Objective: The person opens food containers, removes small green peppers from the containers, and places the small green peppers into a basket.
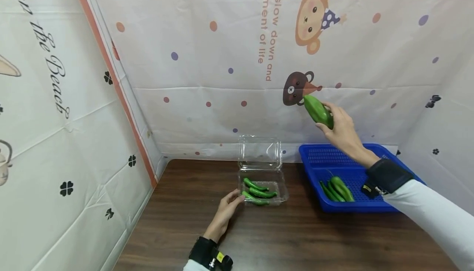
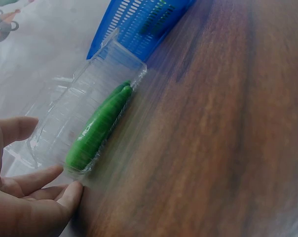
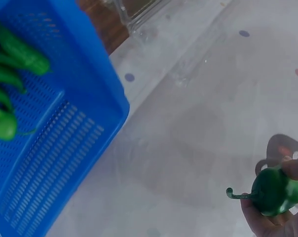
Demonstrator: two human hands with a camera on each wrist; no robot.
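Observation:
High over the back edge of the table, my right hand [image 1: 341,127] grips a thick green pepper [image 1: 317,111]; its curled stem pokes out past the fingers in the right wrist view, where the pepper [image 3: 273,191] looks dark and glossy. My left hand [image 1: 224,213] reaches to the near left corner of a clear plastic clamshell box [image 1: 284,195], fingertips right at its wall, fingers relaxed. Three slim green peppers [image 1: 263,192] lie side by side in the box, whose lid [image 1: 260,153] stands raised at the back. From the left wrist, the nearest pepper [image 2: 100,127] shows through the clear wall.
A blue perforated basket [image 1: 361,208] stands right of the box, under my right forearm, with several green peppers [image 1: 338,188] in its near left part. Behind the brown wooden table [image 1: 185,184] hangs a printed white curtain [image 1: 207,69], with more cloth at both sides.

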